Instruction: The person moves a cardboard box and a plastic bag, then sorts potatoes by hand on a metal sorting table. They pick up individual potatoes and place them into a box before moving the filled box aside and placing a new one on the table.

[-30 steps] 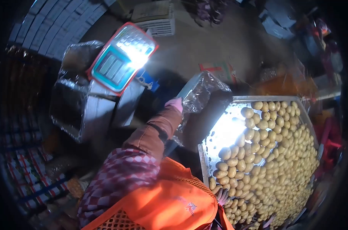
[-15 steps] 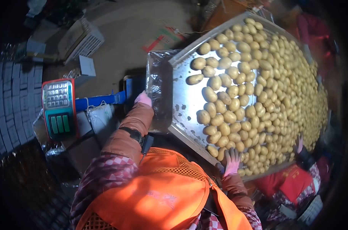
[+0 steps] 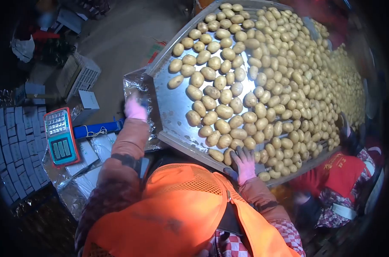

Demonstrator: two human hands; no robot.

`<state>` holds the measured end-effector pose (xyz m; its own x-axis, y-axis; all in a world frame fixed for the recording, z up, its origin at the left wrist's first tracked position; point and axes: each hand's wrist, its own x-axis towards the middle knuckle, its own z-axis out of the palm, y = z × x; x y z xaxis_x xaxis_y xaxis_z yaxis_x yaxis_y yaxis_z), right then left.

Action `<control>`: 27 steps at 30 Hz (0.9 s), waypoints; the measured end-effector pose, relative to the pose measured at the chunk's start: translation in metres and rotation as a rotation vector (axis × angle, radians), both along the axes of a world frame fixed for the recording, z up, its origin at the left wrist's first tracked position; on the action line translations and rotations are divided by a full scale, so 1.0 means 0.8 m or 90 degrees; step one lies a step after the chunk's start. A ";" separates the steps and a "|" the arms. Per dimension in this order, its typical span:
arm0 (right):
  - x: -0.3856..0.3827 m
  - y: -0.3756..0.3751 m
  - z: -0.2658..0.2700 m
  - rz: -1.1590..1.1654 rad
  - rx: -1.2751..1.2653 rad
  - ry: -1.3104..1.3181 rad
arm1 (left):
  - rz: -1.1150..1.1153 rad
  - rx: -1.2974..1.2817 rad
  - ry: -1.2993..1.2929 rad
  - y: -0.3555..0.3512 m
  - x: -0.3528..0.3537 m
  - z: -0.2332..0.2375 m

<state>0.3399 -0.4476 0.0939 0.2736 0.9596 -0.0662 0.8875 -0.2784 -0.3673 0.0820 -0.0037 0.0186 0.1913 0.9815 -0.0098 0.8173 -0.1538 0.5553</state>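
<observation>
Many potatoes [image 3: 224, 112] lie on a metal sorting table [image 3: 175, 100], loosely spread at its narrow end and densely packed toward the right. My right hand [image 3: 245, 165], in a pink glove with dark fingers, rests at the table's near rim. Its fingers are spread against the closest potatoes. My left hand [image 3: 135, 109], in a pink glove, is over the foil-lined box [image 3: 153, 105] at the table's narrow end. Motion smears its fingers, so whether it holds anything is hidden.
A scale display with keypad [image 3: 62, 136] stands left on a blue post [image 3: 98, 129]. Stacked cartons [image 3: 19, 145] and a white plastic crate [image 3: 86, 73] lie beyond. A co-worker in red [image 3: 338, 175] is at the table's near right side.
The view has shifted, moving the table leftward in the picture. My left hand has gone from the foil-lined box's near edge to over it. My right hand stays by the near rim.
</observation>
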 end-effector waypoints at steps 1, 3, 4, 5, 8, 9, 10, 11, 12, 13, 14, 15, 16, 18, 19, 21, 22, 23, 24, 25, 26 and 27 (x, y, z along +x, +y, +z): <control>0.000 0.002 0.007 -0.005 0.001 0.015 | -0.082 -0.016 -0.142 -0.023 0.049 0.030; 0.005 0.003 0.011 -0.003 0.026 0.036 | -0.284 0.087 -0.272 -0.073 0.154 0.047; 0.007 0.004 0.011 0.003 0.046 0.056 | -0.441 0.146 -0.083 -0.091 0.190 0.069; 0.009 0.005 0.011 0.002 0.068 0.055 | -0.510 0.083 0.046 -0.127 0.226 0.114; 0.028 0.008 0.020 0.034 0.111 0.107 | -0.709 0.190 0.159 -0.187 0.227 0.083; 0.042 0.007 0.018 0.031 0.118 0.108 | -0.717 0.134 0.118 -0.177 0.217 0.072; 0.060 0.003 0.013 0.021 0.146 0.133 | -0.690 0.128 0.145 -0.167 0.202 0.066; 0.071 0.001 0.010 0.008 0.170 0.158 | -0.613 0.079 0.194 -0.159 0.190 0.061; 0.083 0.005 0.022 -0.052 0.206 0.086 | -0.535 0.027 0.239 -0.158 0.182 0.062; 0.100 0.001 0.020 -0.108 0.202 0.040 | -0.463 0.015 0.217 -0.157 0.175 0.065; 0.114 -0.001 0.015 -0.162 0.199 -0.007 | -0.389 0.006 0.195 -0.154 0.174 0.072; 0.118 0.005 0.010 -0.172 0.198 -0.006 | -0.335 0.051 0.132 -0.151 0.178 0.056; 0.120 0.011 0.004 -0.259 0.143 -0.059 | -0.343 0.051 0.134 -0.152 0.183 0.040; 0.105 0.030 0.002 -0.351 0.077 -0.113 | -0.373 0.121 0.050 -0.178 0.219 0.047; 0.078 0.053 0.006 -0.323 0.026 -0.038 | -0.444 0.125 0.074 -0.192 0.241 0.059; 0.044 0.090 0.009 -0.283 -0.058 0.031 | -0.526 0.102 0.062 -0.183 0.284 0.071; 0.036 0.102 0.010 -0.271 -0.093 0.025 | -0.536 0.093 0.037 -0.175 0.305 0.076; 0.032 0.111 0.016 -0.251 -0.052 0.033 | -0.598 0.125 0.077 -0.160 0.319 0.073; 0.037 0.112 0.021 -0.259 -0.060 0.027 | -0.657 0.159 0.117 -0.143 0.325 0.072; 0.044 0.115 0.025 -0.163 -0.072 0.062 | -0.736 0.131 0.136 -0.120 0.319 0.088; 0.050 0.116 0.028 -0.064 -0.082 0.100 | -0.741 0.124 0.116 -0.100 0.310 0.075; 0.057 0.107 0.007 -0.042 0.025 0.129 | -0.720 0.121 0.132 -0.089 0.294 0.074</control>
<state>0.3854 -0.3617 0.0996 0.3212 0.9428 -0.0887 0.7743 -0.3154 -0.5487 0.3173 -0.0746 0.0778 0.9704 0.2411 -0.0141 0.2330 -0.9193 0.3172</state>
